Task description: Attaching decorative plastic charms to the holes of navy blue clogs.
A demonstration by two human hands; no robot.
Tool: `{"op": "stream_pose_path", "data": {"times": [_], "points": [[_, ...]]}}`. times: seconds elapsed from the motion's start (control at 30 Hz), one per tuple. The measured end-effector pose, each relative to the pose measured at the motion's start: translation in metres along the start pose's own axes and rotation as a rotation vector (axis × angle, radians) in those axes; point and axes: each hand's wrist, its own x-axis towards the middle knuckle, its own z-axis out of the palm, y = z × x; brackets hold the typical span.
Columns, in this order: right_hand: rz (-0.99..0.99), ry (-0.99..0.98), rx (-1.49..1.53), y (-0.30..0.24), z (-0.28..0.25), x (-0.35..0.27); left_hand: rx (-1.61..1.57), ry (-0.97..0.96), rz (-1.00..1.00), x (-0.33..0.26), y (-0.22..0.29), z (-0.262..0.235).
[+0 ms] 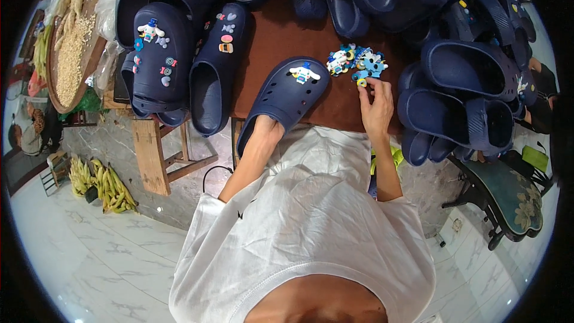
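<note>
Between piled clogs, left hand (266, 128) inside clog (287, 98), right hand (376, 107) pinching charm (362, 82)

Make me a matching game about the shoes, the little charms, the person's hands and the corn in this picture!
Things:
1. left hand
2. right hand
3. pile of charms
4. corn cobs

Places:
A. on the marble floor, beside the wooden table leg
B. tucked inside the navy clog with the white dog charm
C. on the brown tabletop, just above the fingers
D. pinching a small yellow charm

Pairs: 1-B, 2-D, 3-C, 4-A
</note>
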Motion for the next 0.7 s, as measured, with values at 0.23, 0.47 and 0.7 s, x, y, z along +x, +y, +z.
{"op": "stream_pose_path", "data": {"times": [0.23, 0.47, 0.7], "points": [[-0.031, 0.014, 0.07, 0.0, 0.005, -0.001, 0.035, 0.036, -0.032, -0.001, 0.003, -0.001], [0.081, -0.138, 0.544, -0.029, 0.004, -0.004, 0.042, 0.077, 0.008, 0.006, -0.001, 0.006], [0.055, -0.402, 0.813, -0.071, 0.01, 0.002, 0.065, 0.005, -0.013, 0.008, -0.003, -0.001]]}}
